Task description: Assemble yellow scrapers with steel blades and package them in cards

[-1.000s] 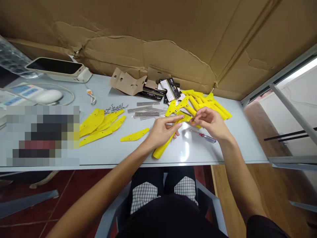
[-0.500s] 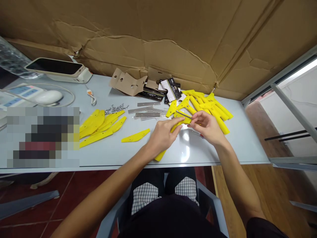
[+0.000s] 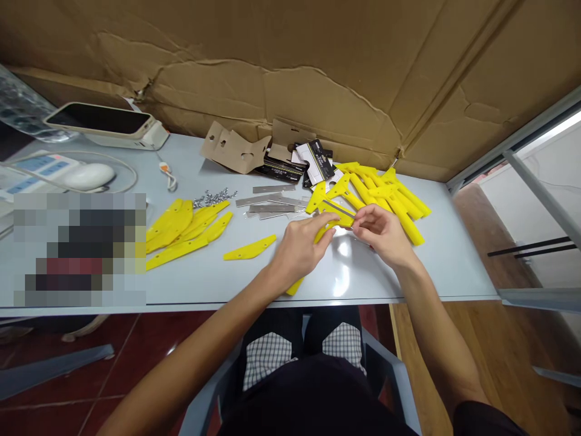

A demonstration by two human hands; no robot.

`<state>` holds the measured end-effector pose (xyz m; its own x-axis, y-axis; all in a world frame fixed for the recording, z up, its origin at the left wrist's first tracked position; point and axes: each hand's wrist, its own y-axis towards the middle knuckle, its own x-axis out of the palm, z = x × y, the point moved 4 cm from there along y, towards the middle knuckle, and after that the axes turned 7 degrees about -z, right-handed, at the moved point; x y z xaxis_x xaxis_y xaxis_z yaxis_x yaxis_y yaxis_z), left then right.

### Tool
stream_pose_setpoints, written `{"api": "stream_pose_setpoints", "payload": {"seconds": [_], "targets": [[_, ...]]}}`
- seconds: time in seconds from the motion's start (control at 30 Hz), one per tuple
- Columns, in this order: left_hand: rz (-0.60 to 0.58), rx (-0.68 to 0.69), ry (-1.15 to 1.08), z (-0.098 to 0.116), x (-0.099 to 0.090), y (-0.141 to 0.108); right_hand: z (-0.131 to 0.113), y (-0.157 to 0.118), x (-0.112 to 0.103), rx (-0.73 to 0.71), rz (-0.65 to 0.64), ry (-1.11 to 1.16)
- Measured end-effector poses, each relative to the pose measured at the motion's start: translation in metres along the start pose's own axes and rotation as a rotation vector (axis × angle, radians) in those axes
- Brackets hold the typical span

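My left hand is closed around a yellow scraper handle, whose lower end sticks out below the palm toward the table edge. Across the wide head of the scraper lies a thin metal blade. The fingers of my right hand pinch together at the blade's right end, by the head's corner. A speck of red shows under that hand, too small to name. Just left of my left hand rests a single yellow cover plate with holes. Loose metal blades lie beyond the hands.
More yellow scraper handles are piled at right. Yellow cover plates and small screws lie at left. Card packaging sits against the cardboard wall. A phone, a cable and a power strip occupy the far left.
The blade sits slightly lower and flatter along the scraper head, and my right fingers have closed in at its end. My left hand keeps its hold; the view shifts a little.
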<state>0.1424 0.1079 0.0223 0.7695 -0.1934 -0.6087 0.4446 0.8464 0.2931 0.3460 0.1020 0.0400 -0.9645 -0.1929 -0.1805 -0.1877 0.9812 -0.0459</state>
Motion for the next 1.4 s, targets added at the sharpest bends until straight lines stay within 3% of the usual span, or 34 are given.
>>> {"api": "stream_pose_setpoints", "payload": {"seconds": [0.6,0.87,1.4], "targets": [[-0.015,-0.051,-0.043,-0.0050,0.0019,0.0002,0.0028,0.0011,0.0014,-0.033,-0.038,0.115],[0.030,0.043,-0.048,-0.0036,0.0017,0.0005,-0.0004,0.0000,0.0027,-0.024,-0.026,0.118],[0.019,0.020,-0.068,-0.0039,0.0011,0.0008,0.0020,-0.0014,0.0013,-0.018,-0.038,0.125]]}}
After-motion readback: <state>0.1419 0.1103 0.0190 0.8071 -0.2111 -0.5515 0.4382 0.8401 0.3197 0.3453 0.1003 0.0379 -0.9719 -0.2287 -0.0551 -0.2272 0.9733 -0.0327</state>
